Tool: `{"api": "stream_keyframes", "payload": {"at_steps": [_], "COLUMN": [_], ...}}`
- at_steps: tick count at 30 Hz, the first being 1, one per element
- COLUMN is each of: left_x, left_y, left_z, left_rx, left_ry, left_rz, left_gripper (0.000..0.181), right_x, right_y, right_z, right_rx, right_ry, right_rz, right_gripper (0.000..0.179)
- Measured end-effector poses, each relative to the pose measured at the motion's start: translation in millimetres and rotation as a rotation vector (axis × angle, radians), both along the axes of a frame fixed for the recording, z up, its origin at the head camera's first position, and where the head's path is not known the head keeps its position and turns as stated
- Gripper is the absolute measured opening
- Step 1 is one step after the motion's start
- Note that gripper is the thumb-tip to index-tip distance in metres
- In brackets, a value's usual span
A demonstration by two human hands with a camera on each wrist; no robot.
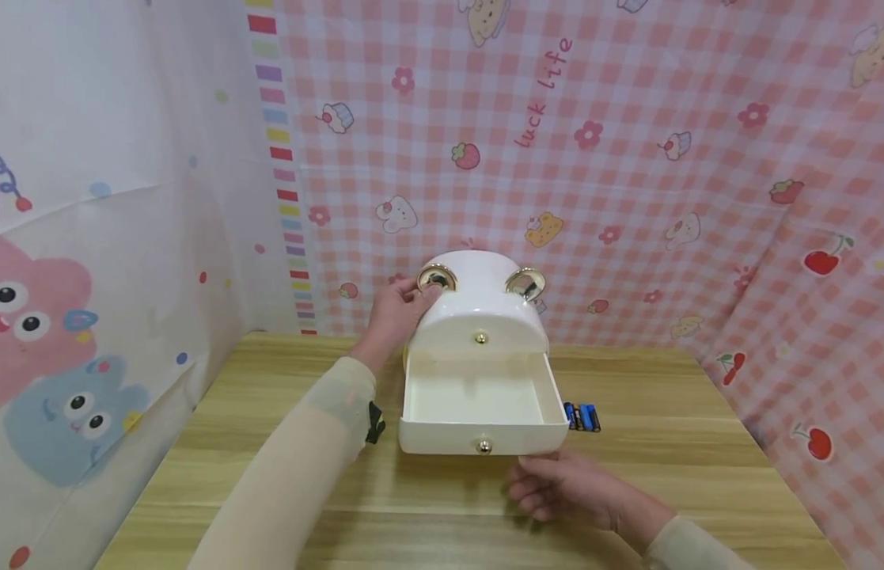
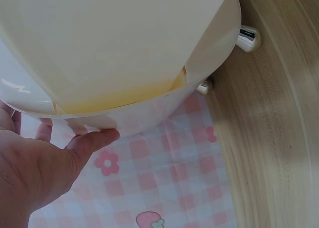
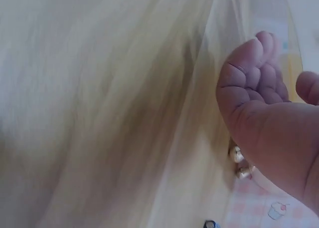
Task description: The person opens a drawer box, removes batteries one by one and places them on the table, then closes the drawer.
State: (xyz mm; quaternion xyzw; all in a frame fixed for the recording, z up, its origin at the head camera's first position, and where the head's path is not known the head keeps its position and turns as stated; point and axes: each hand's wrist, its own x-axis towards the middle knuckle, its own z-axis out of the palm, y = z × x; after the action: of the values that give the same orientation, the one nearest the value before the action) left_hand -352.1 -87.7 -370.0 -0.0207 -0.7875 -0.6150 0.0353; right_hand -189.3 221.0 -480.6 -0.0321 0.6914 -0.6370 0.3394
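A white, round-topped drawer box (image 1: 477,293) with two gold-rimmed ears stands at the back of the wooden table. Its lower drawer (image 1: 484,438) is pulled out, showing the inside; the smaller upper front (image 1: 442,339) with a gold knob sits closed. My left hand (image 1: 401,310) holds the box at its upper left, thumb beside the left ear (image 1: 438,277). In the left wrist view the thumb lies along the box's curved side. Below the drawer's front right corner is my right hand (image 1: 563,484), thumb side close under it, fingers loosely bent and holding nothing.
Several blue and black batteries (image 1: 582,417) lie on the table (image 1: 648,404) just right of the open drawer. A pink checked cloth (image 1: 627,182) hangs close behind the box, and a white printed cloth (image 1: 149,261) hangs at the left.
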Motion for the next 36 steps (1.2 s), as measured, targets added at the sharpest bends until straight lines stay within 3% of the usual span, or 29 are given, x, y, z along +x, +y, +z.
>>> {"api": "stream_keyframes", "payload": {"at_steps": [6,15,24,36], "left_x": [-0.6,0.7,2.2,2.2], "left_y": [1.2,0.1,-0.3,-1.4], "left_z": [1.1,1.7,0.7,0.3], "left_rx": [0.004,0.013,0.005,0.000], "left_ry": [-0.002,-0.001,-0.001,0.007], "left_rz": [-0.004,-0.010,-0.009,-0.012], "left_gripper": [0.052,0.050,0.050,0.051], "right_x": [3.0,7.2,9.5,9.3], "right_y": [-7.6,-27.0,-44.9,-49.3], "right_z": [1.1,15.7,22.5,24.6], "right_rx": [-0.081,-0.245,-0.238,-0.277], "right_ry": [-0.021,-0.036,-0.042,-0.036], "right_rz": [0.020,0.108,0.038,0.037], "right_gripper": [0.048,0.044,0.049,0.040]}}
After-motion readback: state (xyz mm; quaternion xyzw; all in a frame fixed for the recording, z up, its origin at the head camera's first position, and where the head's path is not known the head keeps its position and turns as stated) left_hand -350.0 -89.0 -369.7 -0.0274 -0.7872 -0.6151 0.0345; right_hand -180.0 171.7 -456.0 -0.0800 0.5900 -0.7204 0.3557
